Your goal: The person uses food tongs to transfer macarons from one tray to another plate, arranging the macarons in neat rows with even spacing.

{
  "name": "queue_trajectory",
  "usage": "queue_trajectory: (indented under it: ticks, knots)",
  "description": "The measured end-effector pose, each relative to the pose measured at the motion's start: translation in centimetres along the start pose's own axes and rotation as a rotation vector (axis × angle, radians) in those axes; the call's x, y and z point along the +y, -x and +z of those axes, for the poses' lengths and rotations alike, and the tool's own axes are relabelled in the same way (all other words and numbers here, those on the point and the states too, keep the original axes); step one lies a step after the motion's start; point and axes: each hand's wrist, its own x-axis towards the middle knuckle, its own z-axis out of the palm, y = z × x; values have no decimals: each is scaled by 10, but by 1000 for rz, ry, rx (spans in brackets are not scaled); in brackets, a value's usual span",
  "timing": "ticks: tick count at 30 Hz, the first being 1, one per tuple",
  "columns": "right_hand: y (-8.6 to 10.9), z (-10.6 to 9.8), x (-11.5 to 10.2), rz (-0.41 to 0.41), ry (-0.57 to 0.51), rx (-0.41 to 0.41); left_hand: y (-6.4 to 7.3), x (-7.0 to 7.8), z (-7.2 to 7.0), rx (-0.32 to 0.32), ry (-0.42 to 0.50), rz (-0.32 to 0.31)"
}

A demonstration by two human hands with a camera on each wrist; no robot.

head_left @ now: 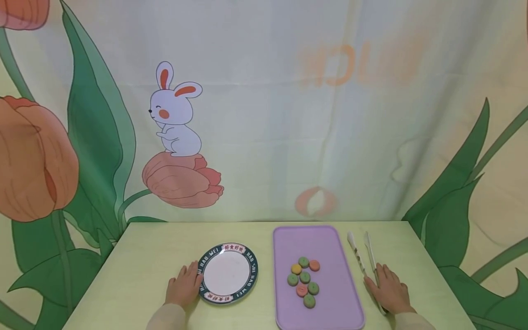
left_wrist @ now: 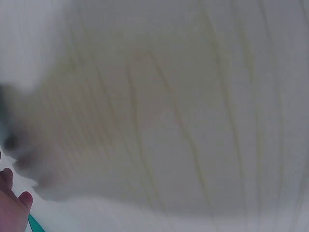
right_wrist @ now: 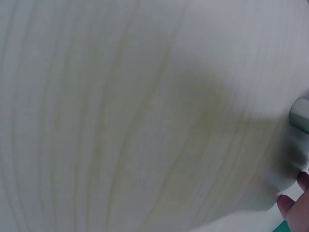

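Observation:
A white plate [head_left: 227,273] with a dark green lettered rim lies left of centre on the table. My left hand [head_left: 183,285] rests at its left edge, fingertips touching the rim; in the left wrist view only some fingers [left_wrist: 12,208] show at the corner. Metal tongs [head_left: 359,256] lie spread on the right, pointing away from me. Over their near part rests my right hand [head_left: 388,289], its fingers relaxed and not wrapped round them. A purple tray [head_left: 315,240] between the hands bears several small round green, orange and yellow pieces [head_left: 305,277].
The pale wood-grained table [head_left: 173,243] ends at a hanging cloth backdrop [head_left: 264,137] printed with a rabbit and tulips. Both wrist views mostly show tabletop and shadow.

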Motion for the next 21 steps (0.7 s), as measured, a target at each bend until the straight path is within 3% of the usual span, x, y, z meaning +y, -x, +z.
queue_trajectory:
  ticks: [21]
  knots:
    - [2, 1, -2, -14, -20, 38, 2, 2, 5, 10, 22, -17]
